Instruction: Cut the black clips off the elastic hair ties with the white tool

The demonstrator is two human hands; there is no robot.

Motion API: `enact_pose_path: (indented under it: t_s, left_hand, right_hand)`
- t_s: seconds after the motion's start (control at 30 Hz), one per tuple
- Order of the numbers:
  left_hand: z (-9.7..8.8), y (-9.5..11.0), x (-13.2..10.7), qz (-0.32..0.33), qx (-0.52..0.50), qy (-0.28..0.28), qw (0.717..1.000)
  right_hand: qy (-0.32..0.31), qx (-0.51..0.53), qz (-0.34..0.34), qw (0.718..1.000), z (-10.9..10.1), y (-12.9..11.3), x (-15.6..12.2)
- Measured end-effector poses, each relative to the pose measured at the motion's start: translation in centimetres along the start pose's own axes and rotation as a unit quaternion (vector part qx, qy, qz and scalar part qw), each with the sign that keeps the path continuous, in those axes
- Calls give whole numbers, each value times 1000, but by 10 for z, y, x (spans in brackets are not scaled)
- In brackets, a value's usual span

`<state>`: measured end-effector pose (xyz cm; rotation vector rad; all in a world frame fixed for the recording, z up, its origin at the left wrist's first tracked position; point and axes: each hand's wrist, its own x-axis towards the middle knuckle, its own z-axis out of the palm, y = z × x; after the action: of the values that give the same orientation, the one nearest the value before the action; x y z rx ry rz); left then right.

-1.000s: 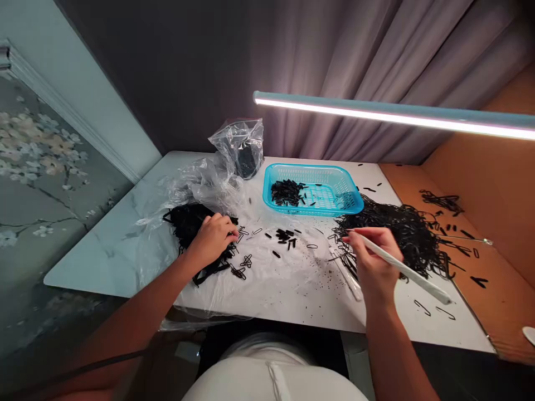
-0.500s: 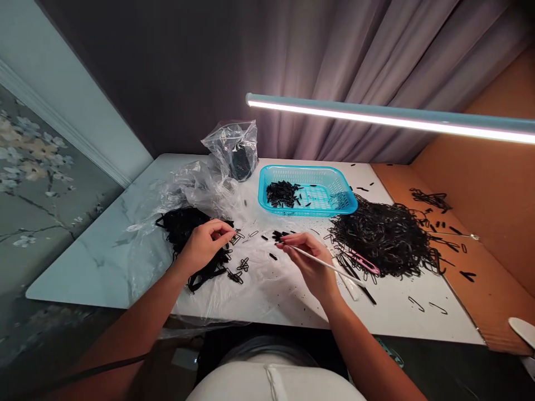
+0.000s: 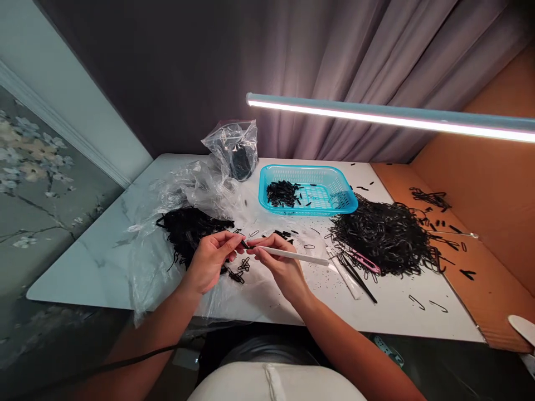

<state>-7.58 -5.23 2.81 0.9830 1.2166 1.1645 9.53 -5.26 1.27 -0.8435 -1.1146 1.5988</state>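
Note:
My left hand [image 3: 212,259] is closed, its thumb and fingertips pinching the end of a small black strip [image 3: 245,244]. My right hand [image 3: 284,270] has its fingers closed around a slim white stick [image 3: 298,255], which points away to the right. The fingertips of both hands nearly meet at the black strip; whether the right ones also grip it, I cannot tell. Just left of my left hand lies a heap of black cords [image 3: 184,228] on clear plastic. Short black pieces [image 3: 284,234] lie beyond my right hand. Small black loops [image 3: 236,276] rest below the fingertips.
A blue basket [image 3: 307,211] holding short black pieces stands behind the hands. To its right spreads a large pile of black loops [image 3: 380,236], with a pink tool [image 3: 368,262] at its edge. A clear bag [image 3: 232,147] stands at the back. A tube lamp [image 3: 376,117] hangs above.
My right hand has moved left, away from the short black pieces, bringing the white stick along. My left hand has shifted right, and the two hands now come together at the black strip.

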Motion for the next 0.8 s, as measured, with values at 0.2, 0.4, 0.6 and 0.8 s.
enact_pose_path:
  t_s: [0.2,0.4,0.6,0.8]
  left_hand:
    - [5,-6,-4,-36,-91,-2,995]
    - [13,-6,-5,-37,-81,-7,996]
    - [18,-6,-5,-35,-113,12,993]
    - [21,-5,-5,-46,-152,17,987]
  right_hand:
    - [21,-50,-31,998,-5,4,-4]
    - [56,-153,-67,984,-10,4,-7]
    - [22,-50,-29,998,-10,-2,-9]
    - [29,6,-16,999,-9,-1,-7]
